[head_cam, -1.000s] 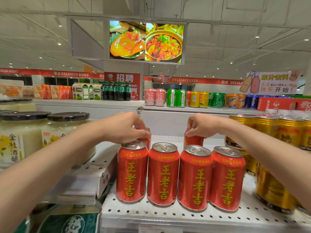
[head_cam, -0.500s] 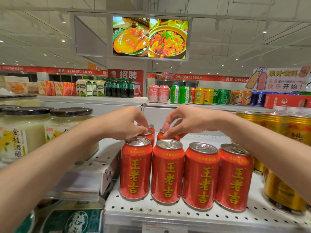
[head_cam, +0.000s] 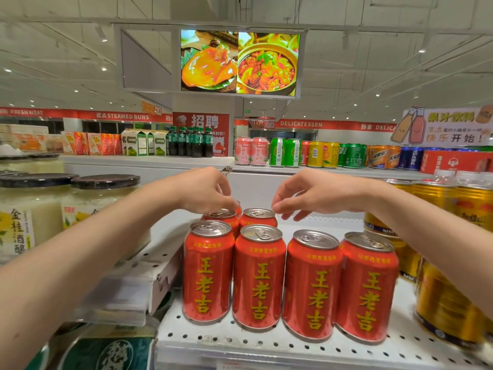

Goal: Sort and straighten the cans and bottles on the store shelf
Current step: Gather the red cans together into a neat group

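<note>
Red drink cans with yellow characters and silver pull-tab lids fill the white perforated metal shelf (head_cam: 266, 343), and two of them in the second row sit under the hands. The left hand (head_cam: 202, 190) has its fingertips pinched down on the lid of the rear-left can (head_cam: 221, 217), gripping it at the rim. The right hand (head_cam: 314, 194) hangs loosely curled with its fingertips just at the far edge of the rear-right can (head_cam: 257, 217); whether they touch the lid cannot be told, and it grips nothing. These two rear cans stand upright, side by side and touching.

Directly in front of the hands is a front row of four matching red cans (head_cam: 288, 279), upright and close together, labels facing out. To the right of the right forearm stand gold cans (head_cam: 448, 303). To the left of the left forearm are pale glass jars with dark lids (head_cam: 34, 206), with a white carton (head_cam: 133, 287) below them.
</note>
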Demonstrator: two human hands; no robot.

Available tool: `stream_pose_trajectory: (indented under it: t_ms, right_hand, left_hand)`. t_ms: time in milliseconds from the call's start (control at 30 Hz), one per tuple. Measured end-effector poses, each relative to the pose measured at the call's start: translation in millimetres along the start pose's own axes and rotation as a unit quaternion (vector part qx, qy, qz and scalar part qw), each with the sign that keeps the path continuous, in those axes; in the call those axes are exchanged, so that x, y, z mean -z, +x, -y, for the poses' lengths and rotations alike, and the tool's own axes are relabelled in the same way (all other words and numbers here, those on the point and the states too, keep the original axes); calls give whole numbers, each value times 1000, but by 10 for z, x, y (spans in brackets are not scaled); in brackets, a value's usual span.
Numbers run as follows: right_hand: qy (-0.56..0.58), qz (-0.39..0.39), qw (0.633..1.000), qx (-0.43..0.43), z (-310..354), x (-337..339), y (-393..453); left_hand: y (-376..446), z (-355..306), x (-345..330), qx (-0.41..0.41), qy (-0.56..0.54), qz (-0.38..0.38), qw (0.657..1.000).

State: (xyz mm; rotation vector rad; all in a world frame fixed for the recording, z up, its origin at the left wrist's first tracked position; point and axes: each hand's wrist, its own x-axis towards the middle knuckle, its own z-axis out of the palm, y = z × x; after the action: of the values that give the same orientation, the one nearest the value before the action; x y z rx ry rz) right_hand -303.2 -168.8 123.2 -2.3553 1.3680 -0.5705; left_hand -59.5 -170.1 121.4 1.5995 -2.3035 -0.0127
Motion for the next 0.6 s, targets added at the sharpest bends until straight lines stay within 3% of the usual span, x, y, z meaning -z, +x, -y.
stream_pose_trajectory:
  t_ms: [267, 600]
  right_hand:
    - [-5, -8, 1000, -25, -143, 42, -180]
    - [-19, -39, 999, -31, -183, 83, -243]
  left_hand:
    - [299, -39, -48, 53, -27, 55, 997]
    - [477, -61, -125, 24, -38, -10, 999]
